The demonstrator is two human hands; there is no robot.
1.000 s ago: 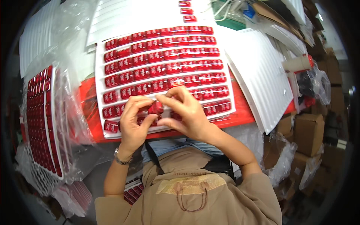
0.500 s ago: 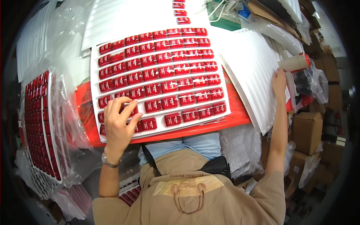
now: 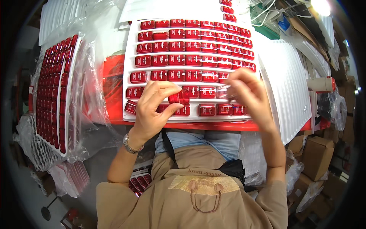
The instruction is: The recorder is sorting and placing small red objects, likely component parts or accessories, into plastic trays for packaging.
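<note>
My left hand (image 3: 149, 104) pinches a small glossy red case (image 3: 178, 99) between thumb and fingers, just above the front rows of a white ridged tray (image 3: 193, 118). Rows of similar red cases with pale printing lie in that tray. Blurred by motion, my right hand (image 3: 251, 95) is over the tray's right side, fingers curled. At its fingertips shows a clear plastic piece (image 3: 222, 91), whose exact kind I cannot make out. One red case (image 3: 130, 107) sits tilted at the tray's front left corner.
A plastic-wrapped tray of red cases (image 3: 51, 91) stands at the left. White ridged sheets (image 3: 288, 76) lie on the right, beside a beige cylinder with a red end (image 3: 320, 84). Red covering (image 3: 114, 84) shows on the table; cardboard boxes (image 3: 318, 156) are at the right.
My right hand has come from the beige cylinder to the tray, now with a clear piece. My left hand has lifted a red case. The whole view has shifted.
</note>
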